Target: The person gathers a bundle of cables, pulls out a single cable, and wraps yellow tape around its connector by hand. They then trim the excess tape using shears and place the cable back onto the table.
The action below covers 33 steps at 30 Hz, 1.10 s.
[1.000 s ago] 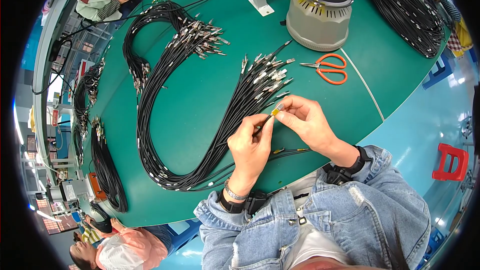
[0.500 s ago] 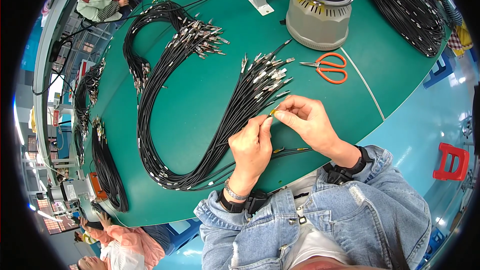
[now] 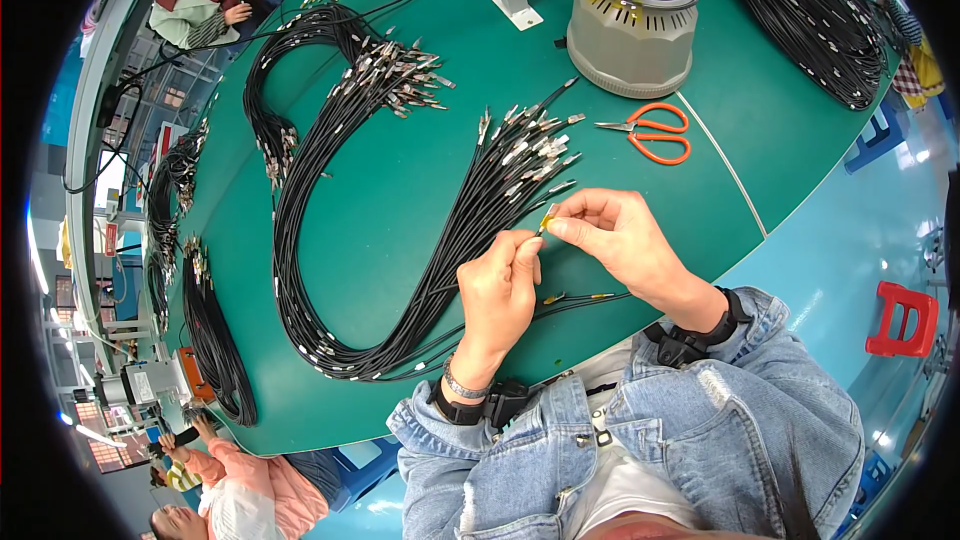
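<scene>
While the left hand (image 3: 498, 285) pinches a black cable just below its end, with thumb and forefinger closed together and the other fingers curled in, the right hand (image 3: 620, 240) holds thumb and forefinger closed on the yellow, tape-like wrap (image 3: 546, 223) there. We see the silver connector tip (image 3: 552, 209) poking out past that wrap, held above the green surface (image 3: 390, 200). We judge the step in hand to be pressing or smoothing the wrap around the cable; whether it is fully closed we cannot tell, as the fingertips cover much of it. The next move seems to call for a steady left pinch and a light turn or squeeze from the right.

Just beside the hands we find loose cables (image 3: 578, 302) with yellow ends, and, to their left, the large U-shaped cable bundle (image 3: 462, 230) with its many connectors. Farther out lie orange-handled scissors (image 3: 632, 127), with a grey ribbed drum-shaped machine (image 3: 630, 50) behind them carrying yellow strips.
</scene>
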Tool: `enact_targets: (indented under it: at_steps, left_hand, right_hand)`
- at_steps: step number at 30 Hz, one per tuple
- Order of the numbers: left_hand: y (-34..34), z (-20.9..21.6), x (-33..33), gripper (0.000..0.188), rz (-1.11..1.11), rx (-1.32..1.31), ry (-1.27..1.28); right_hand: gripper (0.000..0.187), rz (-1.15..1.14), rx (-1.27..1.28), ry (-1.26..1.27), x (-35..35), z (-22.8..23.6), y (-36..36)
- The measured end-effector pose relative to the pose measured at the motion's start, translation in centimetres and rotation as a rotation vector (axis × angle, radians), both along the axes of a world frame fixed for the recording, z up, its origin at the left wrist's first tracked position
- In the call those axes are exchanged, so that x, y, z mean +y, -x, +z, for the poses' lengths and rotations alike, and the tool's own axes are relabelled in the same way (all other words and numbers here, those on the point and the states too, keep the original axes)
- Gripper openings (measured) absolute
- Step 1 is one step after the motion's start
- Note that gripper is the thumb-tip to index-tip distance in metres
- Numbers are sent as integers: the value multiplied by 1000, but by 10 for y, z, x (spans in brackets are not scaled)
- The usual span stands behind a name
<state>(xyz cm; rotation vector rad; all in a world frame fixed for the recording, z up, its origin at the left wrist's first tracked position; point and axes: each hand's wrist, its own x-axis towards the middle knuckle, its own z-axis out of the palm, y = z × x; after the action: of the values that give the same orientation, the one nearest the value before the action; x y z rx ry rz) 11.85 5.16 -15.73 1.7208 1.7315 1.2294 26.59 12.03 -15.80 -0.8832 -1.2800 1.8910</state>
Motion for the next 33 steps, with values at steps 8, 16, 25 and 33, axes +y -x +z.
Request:
enact_targets:
  at_steps: [8,16,25,33]
  left_hand:
    - [8,2,-4,21,-60,-416,160]
    - [23,11,-7,28,-217,-799,369]
    - [36,2,-8,32,-347,-1047,456]
    - [39,1,-9,32,-421,-1136,520]
  right_hand:
    - [18,-9,89,31,-7,3,9]
    - [17,-3,236,49,-14,2,17]
    - [12,98,389,110,-13,-14,29]
    - [9,116,436,167,-15,-16,35]
